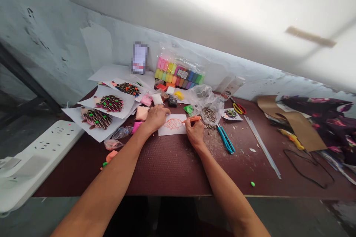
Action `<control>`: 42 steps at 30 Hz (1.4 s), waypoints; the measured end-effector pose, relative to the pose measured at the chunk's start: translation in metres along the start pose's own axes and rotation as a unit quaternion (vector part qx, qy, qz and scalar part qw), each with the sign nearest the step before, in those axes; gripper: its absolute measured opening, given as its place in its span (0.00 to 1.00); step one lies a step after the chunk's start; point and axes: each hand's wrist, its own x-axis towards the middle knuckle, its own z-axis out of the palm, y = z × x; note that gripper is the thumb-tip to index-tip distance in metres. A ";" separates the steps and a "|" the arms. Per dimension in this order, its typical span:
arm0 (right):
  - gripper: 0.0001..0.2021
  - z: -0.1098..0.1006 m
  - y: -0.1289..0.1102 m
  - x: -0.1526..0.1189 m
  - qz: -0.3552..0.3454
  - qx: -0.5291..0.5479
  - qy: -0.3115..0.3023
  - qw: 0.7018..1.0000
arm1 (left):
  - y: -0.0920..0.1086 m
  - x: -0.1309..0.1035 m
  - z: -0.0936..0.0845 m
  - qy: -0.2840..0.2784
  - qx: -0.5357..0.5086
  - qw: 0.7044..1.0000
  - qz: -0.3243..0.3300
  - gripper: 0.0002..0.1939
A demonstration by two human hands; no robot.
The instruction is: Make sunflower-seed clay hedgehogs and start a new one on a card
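Forearms are nearest; orange marker is pinched by right hand; flimsy paper is probably best held by edges (left hand grip can't be told).

Card: white; line drawing on it in orange, body filled with short orange strokes. Pen: orange. Tabletop: dark maroon. Clay pack: multicoloured blocks, pink, yellow, green and orange through purple and brown to blue. 3 larger spiky figures on white sheets: dark-and-pale striped spines; green spots on 2 (nearest figure, middle figure), orange spots on 1 (rear figure). Cutter: teal. Scissors handles: yellow and red. Glue gun: yellow. Cardboard: plain brown. Cloth: dark, pink floral pattern. Pellet: bright green.
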 end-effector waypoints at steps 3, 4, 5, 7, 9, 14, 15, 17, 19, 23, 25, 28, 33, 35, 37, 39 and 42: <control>0.12 0.000 0.000 0.000 -0.008 -0.005 -0.006 1.000 | 0.001 0.000 -0.001 0.000 -0.003 1.000 -0.001 0.17; 0.12 0.000 0.000 0.000 -0.012 -0.007 -0.009 1.000 | 0.001 0.000 -0.001 0.000 -0.005 1.000 -0.002 0.17; 0.12 0.001 0.000 0.000 -0.015 -0.009 -0.012 1.000 | 0.000 0.000 -0.001 0.000 -0.006 1.000 -0.002 0.17; 0.12 0.001 0.000 0.000 -0.020 -0.014 -0.015 1.000 | 0.000 0.000 0.000 0.002 -0.007 1.000 -0.002 0.17; 0.12 0.001 0.000 0.000 -0.019 -0.019 -0.012 1.000 | 0.000 0.000 0.001 0.003 -0.006 1.000 -0.003 0.17; 0.12 0.002 0.000 -0.001 -0.006 -0.023 -0.012 1.000 | -0.001 0.001 0.003 0.010 -0.010 1.000 0.000 0.17; 0.12 0.001 0.000 -0.001 -0.006 -0.015 -0.014 1.000 | -0.001 0.001 0.003 0.011 -0.010 1.000 0.001 0.17; 0.12 0.000 -0.001 -0.001 -0.010 0.008 -0.013 1.000 | -0.001 0.000 0.003 0.009 -0.009 1.000 0.000 0.17; 0.12 -0.001 -0.001 0.000 -0.013 0.029 -0.001 0.999 | -0.001 0.000 0.002 0.008 -0.007 1.000 -0.002 0.17; 0.12 -0.002 0.000 0.002 -0.002 0.021 0.018 1.000 | 0.000 0.000 0.001 0.005 -0.004 1.000 -0.003 0.18; 0.12 -0.002 0.001 0.003 0.002 0.007 0.016 1.000 | 0.000 0.001 0.001 0.002 -0.003 1.000 -0.001 0.18; 0.11 -0.002 0.001 0.003 -0.002 -0.003 0.011 1.000 | -0.001 0.001 0.001 0.003 -0.003 1.000 0.001 0.18; 0.11 -0.003 0.000 0.002 -0.010 -0.018 0.006 1.000 | -0.001 0.000 0.001 0.007 -0.001 1.000 0.003 0.19; 0.11 -0.002 0.000 0.001 -0.010 -0.023 -0.001 1.000 | -0.001 0.000 0.001 0.007 -0.001 1.000 0.003 0.19; 0.10 -0.001 0.001 0.001 -0.004 -0.029 -0.005 1.000 | -0.001 0.000 0.001 0.006 -0.003 1.000 0.002 0.18; 0.10 0.000 0.001 0.001 0.003 -0.034 -0.006 0.999 | 0.000 0.000 0.000 0.003 -0.005 1.000 0.001 0.18; 0.10 0.000 0.002 0.001 0.001 -0.035 -0.010 0.999 | 0.000 0.000 -0.001 0.001 -0.006 1.000 -0.001 0.17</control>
